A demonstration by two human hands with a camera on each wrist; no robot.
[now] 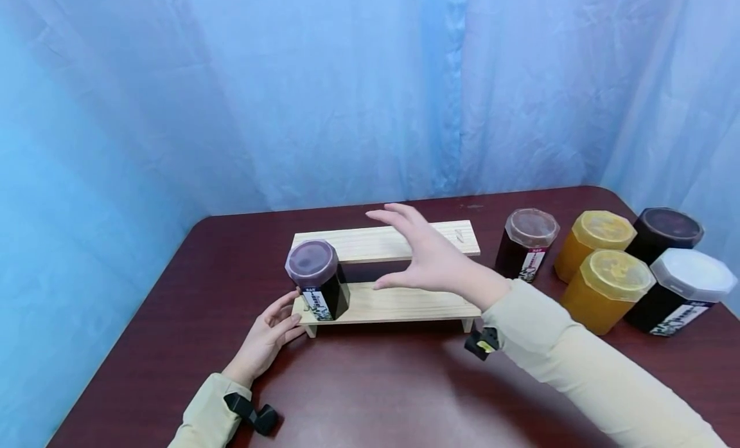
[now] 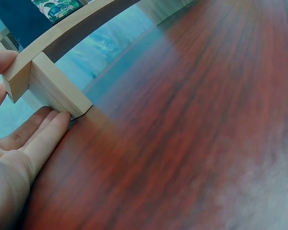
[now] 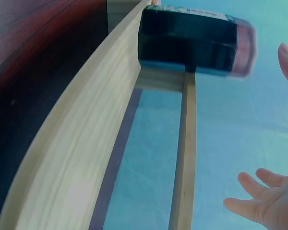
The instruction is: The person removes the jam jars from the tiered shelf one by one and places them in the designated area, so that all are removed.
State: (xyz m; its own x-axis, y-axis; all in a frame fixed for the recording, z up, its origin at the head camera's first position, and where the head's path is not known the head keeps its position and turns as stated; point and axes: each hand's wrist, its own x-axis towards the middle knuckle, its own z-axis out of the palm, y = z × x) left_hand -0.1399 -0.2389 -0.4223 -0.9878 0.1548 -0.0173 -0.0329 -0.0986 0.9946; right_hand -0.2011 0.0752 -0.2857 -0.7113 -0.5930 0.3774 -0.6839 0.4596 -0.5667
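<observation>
A two-step wooden rack (image 1: 399, 304) stands on the table. My left hand (image 1: 267, 339) holds its left end, thumb at the lower board's corner. In the left wrist view, straight fingers (image 2: 50, 129) lie against the rack's leg (image 2: 60, 86). A dark jar (image 1: 332, 295) with a purplish lid and a white label stands upright at the left end of the lower step. My right hand (image 1: 430, 258) is raised over the rack, to the right of that jar, thumb and fingers spread wide apart with nothing between them. The right wrist view shows the jar (image 3: 187, 40) apart from these fingertips.
On the right side of the table stand a dark jar with a red-and-white label (image 1: 514, 258), two yellow jars (image 1: 595, 300) (image 1: 569, 252), a dark jar with a black lid (image 1: 650, 239) and one with a white lid (image 1: 665, 306). Blue curtains (image 1: 347, 101) hang behind the table.
</observation>
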